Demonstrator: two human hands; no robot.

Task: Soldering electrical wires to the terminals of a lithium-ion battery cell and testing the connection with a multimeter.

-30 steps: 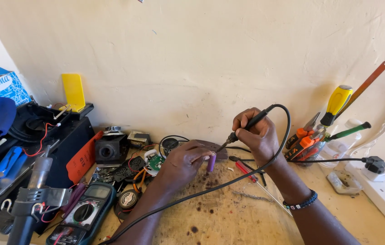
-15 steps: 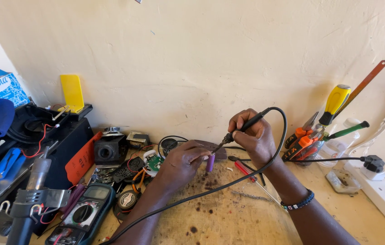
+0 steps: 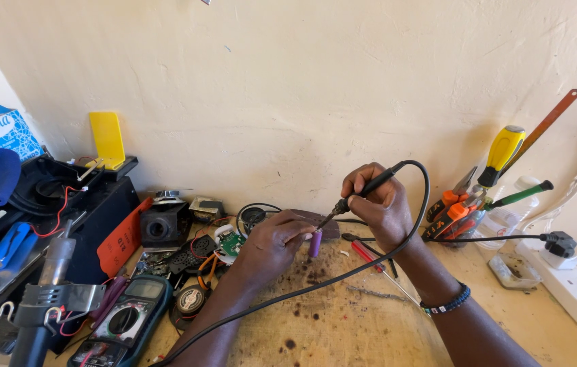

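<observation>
My left hand (image 3: 271,246) pinches a small purple cylindrical battery cell (image 3: 315,242) and holds it upright on the scorched wooden bench (image 3: 343,319). My right hand (image 3: 378,204) grips a black soldering iron (image 3: 363,191) like a pen, its tip pointing down at the top of the cell. The iron's black cord (image 3: 316,285) loops over my right wrist and runs down to the lower left. A beaded bracelet (image 3: 446,301) sits on my right wrist.
A digital multimeter (image 3: 125,316), a hot-air gun (image 3: 47,292), small speakers and circuit boards (image 3: 229,242) lie at left. A red-handled screwdriver (image 3: 370,258) lies by my right hand. A tool holder with screwdrivers (image 3: 485,183) and a white power strip (image 3: 574,285) stand at right.
Both hands hold nearly the same pose; the view has shifted slightly, and the iron's tip stays at the top of the purple cell.
</observation>
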